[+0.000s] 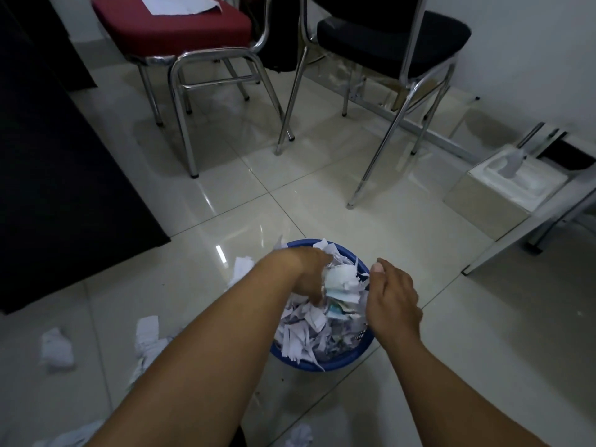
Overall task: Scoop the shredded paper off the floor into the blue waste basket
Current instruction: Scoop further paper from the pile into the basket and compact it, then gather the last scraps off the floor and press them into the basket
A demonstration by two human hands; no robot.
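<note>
The blue waste basket (325, 362) stands on the tiled floor in front of me, heaped with shredded paper (309, 330). Over its top, my left hand (309, 275) presses a bunch of white and pale-blue shreds (343, 283) against my right hand (392, 296), which is cupped on the other side with fingers apart. More scraps of paper lie on the floor left of the basket (56, 350), under my left forearm (146, 337), beyond the basket's left rim (242, 267), and at the bottom edge (300, 435).
A red-seated chrome chair (174, 30) and a black-seated chrome chair (393, 37) stand beyond the basket. A dark cabinet (48, 162) fills the left side. A white box with a dustpan-like tool (506, 185) sits at the right by a metal table leg (529, 230).
</note>
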